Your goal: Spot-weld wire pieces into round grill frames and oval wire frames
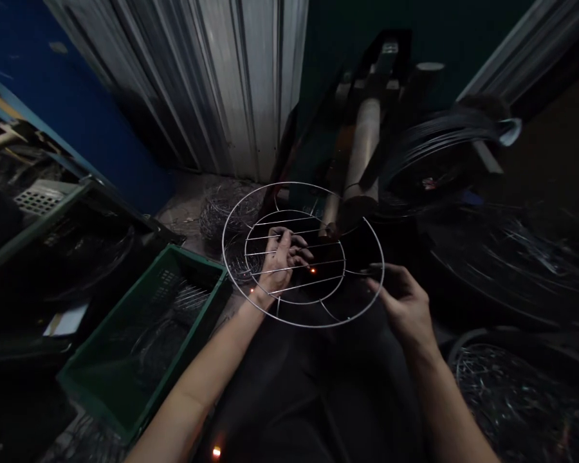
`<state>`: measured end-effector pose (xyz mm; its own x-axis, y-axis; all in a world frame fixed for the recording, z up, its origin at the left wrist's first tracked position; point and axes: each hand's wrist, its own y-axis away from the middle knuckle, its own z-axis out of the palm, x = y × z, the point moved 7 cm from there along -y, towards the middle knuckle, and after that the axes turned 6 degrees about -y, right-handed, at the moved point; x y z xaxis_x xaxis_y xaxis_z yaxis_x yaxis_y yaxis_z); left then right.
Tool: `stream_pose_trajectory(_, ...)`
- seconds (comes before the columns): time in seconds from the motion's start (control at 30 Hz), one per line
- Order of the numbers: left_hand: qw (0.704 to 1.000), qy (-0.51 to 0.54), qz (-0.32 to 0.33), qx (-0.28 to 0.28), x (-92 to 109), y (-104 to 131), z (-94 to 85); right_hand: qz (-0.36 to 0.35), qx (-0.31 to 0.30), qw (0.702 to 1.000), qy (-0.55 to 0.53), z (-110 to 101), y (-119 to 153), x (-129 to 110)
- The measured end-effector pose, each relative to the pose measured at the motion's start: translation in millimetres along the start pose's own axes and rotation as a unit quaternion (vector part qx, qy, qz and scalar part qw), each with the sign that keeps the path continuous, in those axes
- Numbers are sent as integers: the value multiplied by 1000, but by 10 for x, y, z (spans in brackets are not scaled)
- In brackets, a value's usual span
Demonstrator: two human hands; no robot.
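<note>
A round wire rack lies roughly level in front of me, with an outer ring, a smaller inner ring and several parallel cross wires. My left hand is at its left middle, fingers curled about the cross wires. My right hand pinches the right side of the outer ring between thumb and fingers. The rack's far side meets the copper-coloured tip of a machine, near the thick metal cylinder. Small orange sparks glow below the rack.
A green crate with wire pieces inside stands at left. Tangled wire lies on the floor beyond it. At right are wire coils and a tub of metal bits. A corrugated wall rises behind.
</note>
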<state>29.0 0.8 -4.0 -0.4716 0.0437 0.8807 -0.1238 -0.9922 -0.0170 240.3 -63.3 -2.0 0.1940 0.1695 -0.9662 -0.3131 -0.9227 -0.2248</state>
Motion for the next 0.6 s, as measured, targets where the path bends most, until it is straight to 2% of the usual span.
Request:
stream_pose_trajectory(0.1, 998, 17, 37, 42, -12, 83, 6, -18, 43, 999, -1, -36, 131, -69)
stream_pose_trajectory(0.2, 993, 25, 68, 92, -64, 149, -24, -32, 80, 996, -20, 37, 30, -102)
stream_pose_trajectory(0.3, 990, 23, 84, 111, -86, 151, -33, -34, 85, 995, -33, 135, -164, -94)
stream_pose_trajectory(0.47, 984, 21, 130, 119, 0, 110, -1, -21, 74, 996, -39, 256, -440, -4)
stream_pose_trajectory(0.6, 976, -1, 145, 162, -44, 104, -41, 39, 65, 992, -105, 231, -373, 152)
